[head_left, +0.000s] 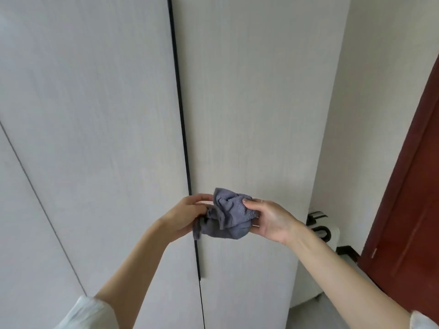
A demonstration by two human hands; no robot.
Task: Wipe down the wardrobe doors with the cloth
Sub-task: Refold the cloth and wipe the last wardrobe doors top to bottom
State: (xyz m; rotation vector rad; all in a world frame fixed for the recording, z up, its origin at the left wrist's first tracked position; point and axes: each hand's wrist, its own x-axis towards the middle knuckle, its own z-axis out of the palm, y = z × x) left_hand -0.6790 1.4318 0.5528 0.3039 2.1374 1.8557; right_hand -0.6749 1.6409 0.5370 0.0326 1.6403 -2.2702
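Both hands' grip clamped on bunched cloth [225, 216]: left hand [187, 213], right hand [270, 220]; left fingertips hidden behind folds.

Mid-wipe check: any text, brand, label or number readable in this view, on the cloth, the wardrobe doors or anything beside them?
None: no readable text anywhere in the head view.
The grey cloth, held by the left hand and the right hand, shows no tag or print.
The wardrobe doors are plain, with no label or number.
The red-brown door and the black-and-white object beside the wardrobe show no lettering.
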